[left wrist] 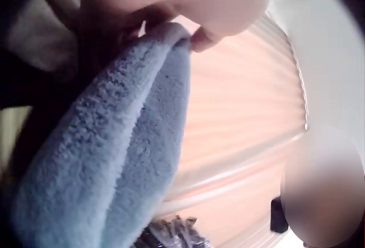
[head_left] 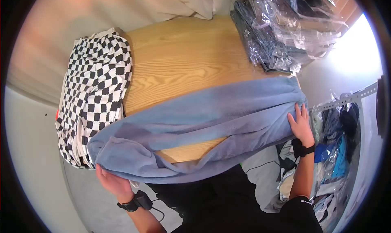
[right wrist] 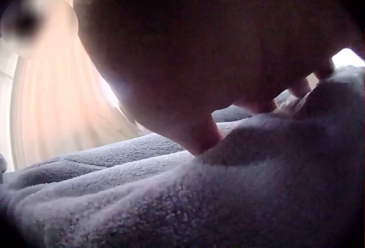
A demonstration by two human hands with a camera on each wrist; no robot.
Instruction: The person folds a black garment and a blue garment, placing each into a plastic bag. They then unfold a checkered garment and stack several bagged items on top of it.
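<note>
Fuzzy blue fleece pants [head_left: 195, 119] lie sideways along the near edge of the wooden table, legs to the left and gathered waist to the right. My left hand [head_left: 115, 185] pinches the edge of the nearer leg's end at the lower left. In the left wrist view the folded blue fleece [left wrist: 114, 139] hangs from the fingers of that hand. Spread over the waist end, my right hand [head_left: 302, 128] rests on the cloth with its fingers extended. The right wrist view shows those fingertips [right wrist: 208, 136] touching the soft, wrinkled fleece.
Checkered black-and-white pants [head_left: 95, 82] lie folded at the table's left, partly under the blue leg. Clear-bagged clothes [head_left: 281, 33] are piled at the back right. A metal shelf rack [head_left: 358, 98] with more bagged clothes stands to the right. Pale curtains [head_left: 163, 4] hang behind the wooden table [head_left: 183, 49].
</note>
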